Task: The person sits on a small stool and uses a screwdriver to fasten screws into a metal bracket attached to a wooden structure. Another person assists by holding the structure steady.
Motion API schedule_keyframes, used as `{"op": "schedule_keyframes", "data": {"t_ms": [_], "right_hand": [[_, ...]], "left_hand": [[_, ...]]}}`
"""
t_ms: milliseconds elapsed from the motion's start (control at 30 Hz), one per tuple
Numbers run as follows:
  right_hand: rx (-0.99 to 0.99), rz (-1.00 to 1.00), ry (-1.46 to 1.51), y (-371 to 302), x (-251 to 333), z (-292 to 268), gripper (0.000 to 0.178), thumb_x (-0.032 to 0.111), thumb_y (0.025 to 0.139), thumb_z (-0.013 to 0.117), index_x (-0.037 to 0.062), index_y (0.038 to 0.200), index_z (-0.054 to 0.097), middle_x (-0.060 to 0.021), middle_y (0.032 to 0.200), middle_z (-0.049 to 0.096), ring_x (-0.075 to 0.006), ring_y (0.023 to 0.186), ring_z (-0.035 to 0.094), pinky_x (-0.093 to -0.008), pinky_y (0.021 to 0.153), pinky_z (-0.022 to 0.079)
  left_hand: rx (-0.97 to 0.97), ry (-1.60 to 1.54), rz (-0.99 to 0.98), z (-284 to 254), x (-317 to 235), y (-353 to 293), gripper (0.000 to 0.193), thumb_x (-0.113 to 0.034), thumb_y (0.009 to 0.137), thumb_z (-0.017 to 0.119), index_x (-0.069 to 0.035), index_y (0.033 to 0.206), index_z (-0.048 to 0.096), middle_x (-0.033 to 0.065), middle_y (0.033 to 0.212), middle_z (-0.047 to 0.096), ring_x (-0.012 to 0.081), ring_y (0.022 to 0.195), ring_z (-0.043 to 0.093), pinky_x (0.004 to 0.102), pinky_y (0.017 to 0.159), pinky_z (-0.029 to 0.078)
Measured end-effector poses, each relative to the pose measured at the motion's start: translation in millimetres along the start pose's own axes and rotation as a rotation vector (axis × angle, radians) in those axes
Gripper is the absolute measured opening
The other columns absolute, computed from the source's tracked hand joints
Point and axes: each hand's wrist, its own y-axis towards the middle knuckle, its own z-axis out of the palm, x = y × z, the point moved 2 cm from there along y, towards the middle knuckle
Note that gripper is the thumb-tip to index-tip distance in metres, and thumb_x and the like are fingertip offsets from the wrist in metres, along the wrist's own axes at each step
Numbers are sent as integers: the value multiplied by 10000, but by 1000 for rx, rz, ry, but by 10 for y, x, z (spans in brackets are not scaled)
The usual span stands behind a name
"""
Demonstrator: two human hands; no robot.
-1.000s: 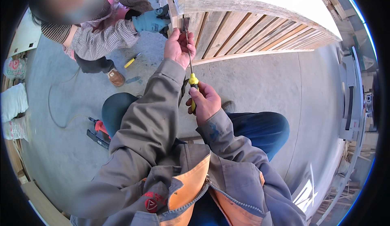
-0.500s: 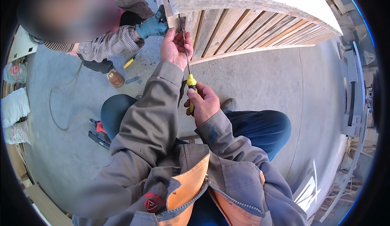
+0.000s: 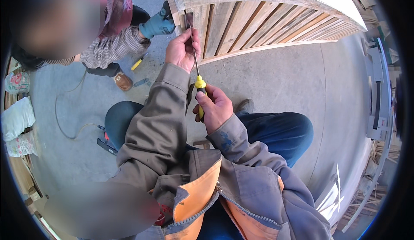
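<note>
My right hand (image 3: 214, 107) is closed round the yellow and black handle of a screwdriver (image 3: 201, 83). Its long thin shaft points up and away to a small dark metal plate, which looks like a hinge (image 3: 189, 19), on the edge of a slatted wooden frame (image 3: 228, 27). Close to that plate, my left hand (image 3: 183, 52) has its fingers pinched round the front of the shaft. Whether a screw is at the tip, I cannot make out.
A co-worker's blue-gloved hand (image 3: 156, 24) grips the board beside the plate. On the floor lie another yellow screwdriver (image 3: 138, 63) and a tool with a cable (image 3: 106, 144) by my left knee. White sacks (image 3: 18, 118) stand at the left; a metal machine (image 3: 377, 97) at the right.
The co-worker's other gloved hand has come into view at the top, and their head has shifted left and down. My hands keep the same grip on the screwdriver.
</note>
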Motion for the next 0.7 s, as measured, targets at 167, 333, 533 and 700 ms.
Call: {"op": "schedule_keyframes", "data": {"t_ms": [167, 333, 533, 700], "right_hand": [[-1, 6, -23, 24, 40, -29, 371, 168, 991, 606, -27, 1302, 551, -74, 929, 640, -134, 658, 639, -276, 510, 504], [5, -16, -90, 72, 8, -64, 356, 167, 1002, 583, -23, 1301, 552, -69, 925, 639, -132, 639, 628, -274, 510, 496], [39, 121, 95, -1, 155, -35, 313, 173, 1017, 541, 14, 1286, 552, -96, 912, 631, -156, 594, 570, -287, 494, 447], [182, 278, 504, -12, 213, -43, 269, 237, 1025, 500, 41, 1207, 530, -103, 889, 596, -170, 607, 527, -300, 492, 415]], "left_hand": [[-18, -34, 9, -19, 13, 62, 129, -123, 983, 606, -8, 1001, 662, 63, 872, 701, 151, 706, 664, 264, 578, 567], [-6, -47, 14, -5, 31, 70, 124, -124, 983, 606, -13, 1000, 661, 59, 867, 699, 142, 697, 656, 255, 571, 561], [7, -47, 35, 29, 98, -12, 133, -145, 990, 603, -28, 1016, 660, 45, 870, 704, 146, 712, 665, 257, 590, 573], [-4, -124, -7, 137, 260, -179, 168, -219, 1027, 542, -99, 1072, 652, 5, 882, 672, 97, 630, 586, 244, 497, 491]]}}
